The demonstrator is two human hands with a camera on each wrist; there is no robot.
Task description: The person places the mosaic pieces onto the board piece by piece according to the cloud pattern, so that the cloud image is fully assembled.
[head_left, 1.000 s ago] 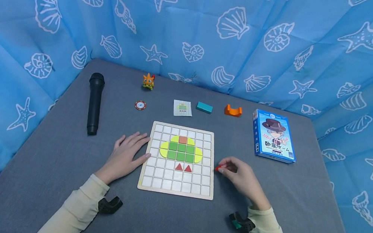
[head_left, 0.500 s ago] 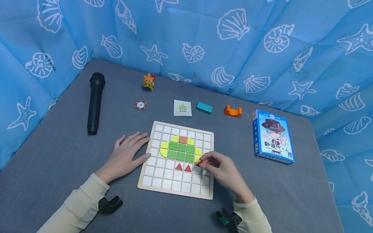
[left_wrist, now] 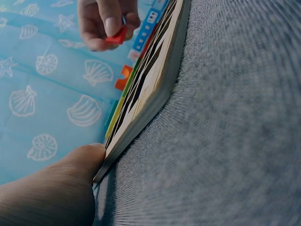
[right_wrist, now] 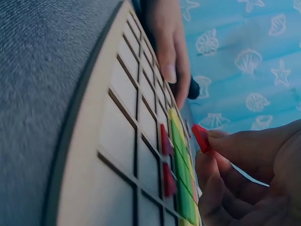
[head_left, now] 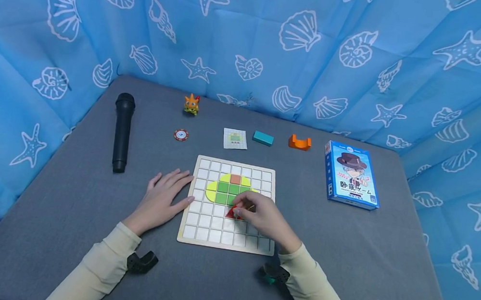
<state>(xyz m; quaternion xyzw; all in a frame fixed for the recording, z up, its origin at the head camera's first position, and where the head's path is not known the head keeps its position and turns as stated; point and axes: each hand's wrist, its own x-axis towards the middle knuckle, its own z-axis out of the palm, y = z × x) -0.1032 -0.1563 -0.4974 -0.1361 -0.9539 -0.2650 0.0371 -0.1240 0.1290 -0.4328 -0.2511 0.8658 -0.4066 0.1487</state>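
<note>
A square wooden grid board (head_left: 189, 232) lies on the table. Green square tiles (head_left: 221, 198), yellow rounded tiles (head_left: 211, 191) and one orange-brown square tile (head_left: 235, 179) form a shape on it. Between thumb and fingers my right hand (head_left: 267, 217) pinches a small red triangular tile (right_wrist: 201, 138), held above the board. Two red triangle tiles (right_wrist: 166, 140) sit in cells just below the green ones; in the head view the right hand partly covers them. My left hand (head_left: 159, 202) lies with fingers extended at the board's left edge, its thumb touching the rim.
Behind the board are a pattern card (head_left: 235, 139), a teal block (head_left: 263, 138) and an orange arch block (head_left: 299, 142). A poker chip (head_left: 181, 135), a small orange figure (head_left: 191, 104) and a black microphone (head_left: 122, 134) are left. A blue game box (head_left: 352, 175) lies right.
My right hand has moved left from beside the board's right edge to over its middle, carrying the red triangular tile. The left hand stays in place.
</note>
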